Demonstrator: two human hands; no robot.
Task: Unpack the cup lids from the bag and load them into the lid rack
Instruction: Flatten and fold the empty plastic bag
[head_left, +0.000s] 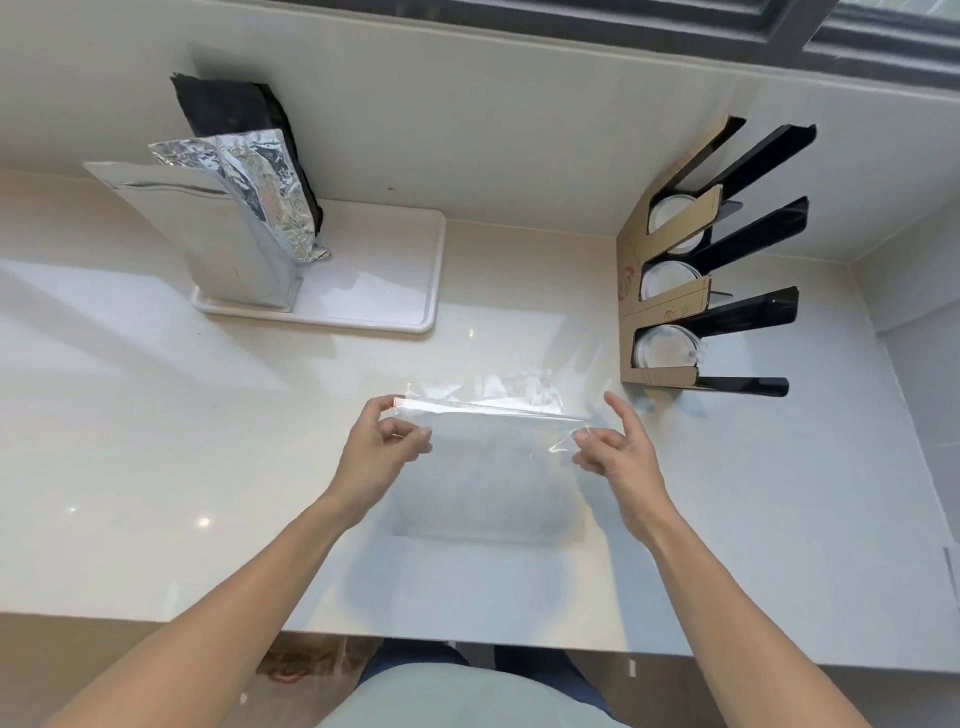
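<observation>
Fingertips of our left hand (382, 441) and right hand (613, 447) pinch opposite ends of the clear, empty-looking plastic bag (488, 415), stretching it flat above the pale counter (156, 415), probably to fold it away. White round cup lids (667, 283) already stand in the slotted cardboard-and-black lid rack (675, 312) to our right.

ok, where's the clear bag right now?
Head view, centre: the clear plastic bag is held stretched above the counter between the left hand and right hand, just left of the lid rack.
</observation>
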